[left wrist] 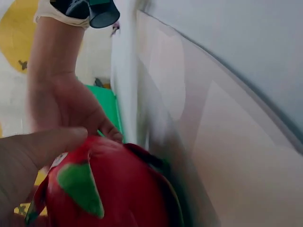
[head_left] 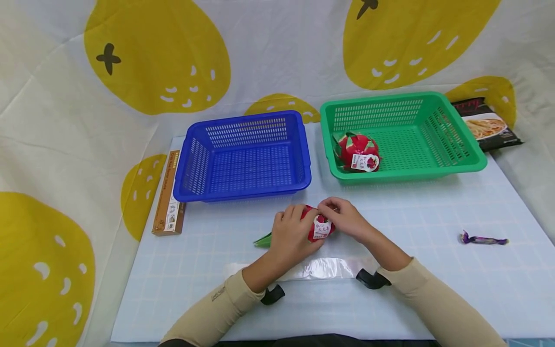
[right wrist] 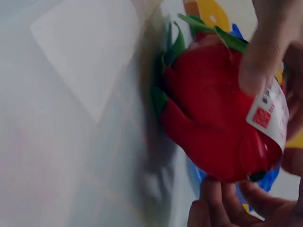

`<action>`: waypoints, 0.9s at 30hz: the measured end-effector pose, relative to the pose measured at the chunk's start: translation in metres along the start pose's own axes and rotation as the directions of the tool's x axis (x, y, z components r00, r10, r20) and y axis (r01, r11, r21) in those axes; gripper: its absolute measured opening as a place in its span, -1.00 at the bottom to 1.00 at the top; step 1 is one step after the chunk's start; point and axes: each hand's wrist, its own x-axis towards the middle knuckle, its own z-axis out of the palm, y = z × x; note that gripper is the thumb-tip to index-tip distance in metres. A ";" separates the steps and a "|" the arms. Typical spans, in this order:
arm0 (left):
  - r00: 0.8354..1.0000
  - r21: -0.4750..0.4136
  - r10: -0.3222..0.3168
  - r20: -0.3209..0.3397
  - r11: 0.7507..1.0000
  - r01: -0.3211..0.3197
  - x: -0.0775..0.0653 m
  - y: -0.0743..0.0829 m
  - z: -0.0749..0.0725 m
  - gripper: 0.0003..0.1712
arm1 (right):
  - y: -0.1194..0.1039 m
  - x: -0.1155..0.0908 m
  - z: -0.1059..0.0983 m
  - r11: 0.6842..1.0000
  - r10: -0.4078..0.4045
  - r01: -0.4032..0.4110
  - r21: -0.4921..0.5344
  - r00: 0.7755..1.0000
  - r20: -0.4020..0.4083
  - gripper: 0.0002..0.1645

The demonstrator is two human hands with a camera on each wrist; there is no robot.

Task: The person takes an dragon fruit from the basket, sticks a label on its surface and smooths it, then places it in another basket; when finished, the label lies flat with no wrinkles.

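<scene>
A red dragon fruit (head_left: 311, 232) with green-tipped scales and a white label is held low over the table. My left hand (head_left: 291, 235) grips it from the left, with the thumb (right wrist: 255, 71) pressed beside the label in the right wrist view. At the fruit's right end, my right hand (head_left: 346, 219) has its curled fingers (right wrist: 213, 201) and thumb against the skin. Green tips (head_left: 263, 241) stick out left of the left hand. Below both hands lies a clear plastic sheet (head_left: 323, 270). The fruit's far side is hidden by the left hand.
Behind the hands stand a blue basket (head_left: 243, 193) and a green basket (head_left: 412, 176), the latter holding another labelled dragon fruit (head_left: 357, 149). A brown box (head_left: 169, 197) lies left, a purple-wrapped stick (head_left: 483, 239) right. A black food packet (head_left: 490, 123) leans behind the green basket.
</scene>
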 end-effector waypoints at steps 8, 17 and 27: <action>0.987 -0.475 -0.107 0.121 0.867 0.152 -0.020 -0.035 -0.018 -0.09 | -0.012 0.002 -0.014 0.933 -0.287 0.339 -0.119 0.903 0.321 0.00; 0.964 -0.764 -0.215 0.155 0.593 0.255 -0.027 -0.051 -0.015 -0.48 | -0.021 0.012 0.010 0.796 -0.345 0.502 -0.339 0.835 0.428 0.16; 0.966 -0.826 -0.161 0.201 0.503 0.256 -0.002 -0.054 -0.011 -0.56 | -0.028 -0.024 -0.008 0.694 -0.368 0.482 -0.535 0.876 0.311 0.11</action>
